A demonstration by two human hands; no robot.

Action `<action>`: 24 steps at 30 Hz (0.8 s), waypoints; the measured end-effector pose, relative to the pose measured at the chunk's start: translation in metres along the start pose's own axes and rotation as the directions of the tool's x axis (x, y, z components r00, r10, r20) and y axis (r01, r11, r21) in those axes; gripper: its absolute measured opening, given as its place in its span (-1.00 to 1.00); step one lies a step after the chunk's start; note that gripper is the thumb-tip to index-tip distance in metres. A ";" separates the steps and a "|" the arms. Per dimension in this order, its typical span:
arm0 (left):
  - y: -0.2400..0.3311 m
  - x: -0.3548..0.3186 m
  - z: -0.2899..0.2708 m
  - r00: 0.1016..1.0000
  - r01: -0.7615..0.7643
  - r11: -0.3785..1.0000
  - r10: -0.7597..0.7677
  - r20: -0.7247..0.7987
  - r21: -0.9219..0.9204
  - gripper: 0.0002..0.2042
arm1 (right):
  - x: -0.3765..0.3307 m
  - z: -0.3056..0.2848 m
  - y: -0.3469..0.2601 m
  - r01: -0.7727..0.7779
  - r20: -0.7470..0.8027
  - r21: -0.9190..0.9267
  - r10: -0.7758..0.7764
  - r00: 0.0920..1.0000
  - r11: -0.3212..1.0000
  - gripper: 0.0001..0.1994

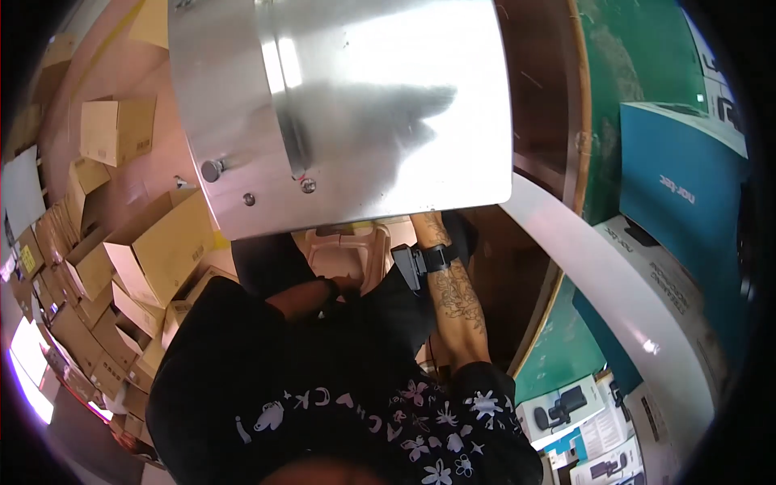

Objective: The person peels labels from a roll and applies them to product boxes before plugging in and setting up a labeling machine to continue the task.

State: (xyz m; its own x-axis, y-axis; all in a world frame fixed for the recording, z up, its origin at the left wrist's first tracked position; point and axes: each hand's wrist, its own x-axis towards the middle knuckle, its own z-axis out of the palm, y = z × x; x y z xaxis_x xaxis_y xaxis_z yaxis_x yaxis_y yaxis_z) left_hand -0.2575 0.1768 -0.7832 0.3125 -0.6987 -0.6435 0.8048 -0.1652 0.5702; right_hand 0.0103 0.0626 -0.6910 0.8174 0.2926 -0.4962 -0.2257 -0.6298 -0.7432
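Observation:
A shiny metal machine cover (388, 121) with a few screws and a knob (212, 170) fills the upper middle. My right forearm, with a black strap and a small dark device (410, 265) at the wrist, reaches forward beneath the cover's near edge. That edge hides my right hand, so whatever it touches is out of sight. My left hand (347, 285) rests low over my lap, close to a beige plastic stool (373, 250). Its fingers are too dim and small to read, and nothing shows in it.
Opened cardboard boxes (158, 250) crowd the floor at left. On the right, a green surface (647, 48) bears a blue box (679, 170) and several product boxes (563, 408). A long white band (614, 283) curves from the machine's corner toward the lower right.

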 end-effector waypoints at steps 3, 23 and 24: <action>-0.006 0.013 0.001 0.975 -0.209 0.978 0.206 -0.085 -0.023 -0.83 | 0.016 0.012 0.028 -0.023 -0.112 -0.278 -0.008 0.994 0.960 -0.55; 0.153 -0.057 -0.058 0.240 -0.516 0.824 0.399 -0.885 0.232 -0.60 | 0.030 -0.007 -0.092 0.559 -0.187 -0.319 -0.629 0.754 0.765 0.04; 0.193 -0.079 -0.064 0.134 -0.273 0.881 0.431 -0.892 0.385 -0.57 | 0.025 -0.010 -0.090 0.559 -0.193 -0.328 -0.634 0.749 0.761 0.04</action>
State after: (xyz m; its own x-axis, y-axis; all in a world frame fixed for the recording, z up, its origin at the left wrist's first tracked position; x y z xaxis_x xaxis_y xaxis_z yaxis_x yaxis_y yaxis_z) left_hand -0.0941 0.2449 -0.6548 0.8392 0.4563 -0.2958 0.4295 -0.2227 0.8752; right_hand 0.0561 0.1196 -0.6322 0.8578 0.4793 0.1859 0.4593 -0.5520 -0.6959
